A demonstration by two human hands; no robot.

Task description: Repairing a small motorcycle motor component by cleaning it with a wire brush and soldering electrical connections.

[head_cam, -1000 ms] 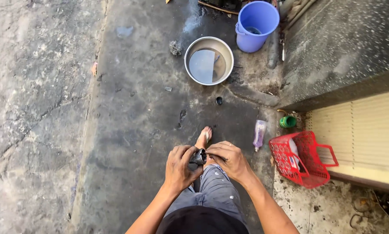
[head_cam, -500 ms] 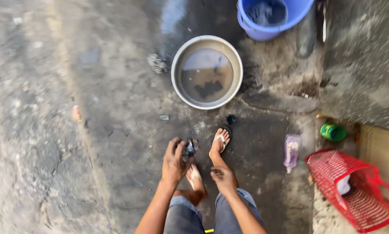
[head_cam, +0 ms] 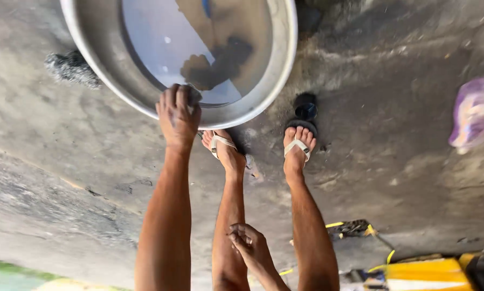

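- Head view, only one we've got: our left hand [head_cam: 178,114] reaches fwd to the near rim of the metal basin [head_cam: 263,81], fingers curled tight round a small dark thing [head_cam: 192,96] – scrubber or rag, can't tell which – held right at the rim, just over the water [head_cam: 161,48].
- Right hand [head_cam: 248,245] hangs low by the left shin, fingers loosely curled, holding nothing we can see.
- Basin sits on the wet concrete floor [head_cam: 393,161], just ahead of our sandalled feet [head_cam: 298,145]; left toes nearly under its edge.
- Grey scouring wad [head_cam: 72,69] lies on the floor vs. basin's outer wall, far left. Small black cap-like bit [head_cam: 305,105] just past the right toes. Purple packet [head_cam: 475,110] well off to the right, blurred.
- Doing it well, our take: dip the dark thing fully, keep the grip firm so it doesn't slip in, lean w/ weight on both feet as floor looks slick, and don't press down on the rim – basin could tip & spill.
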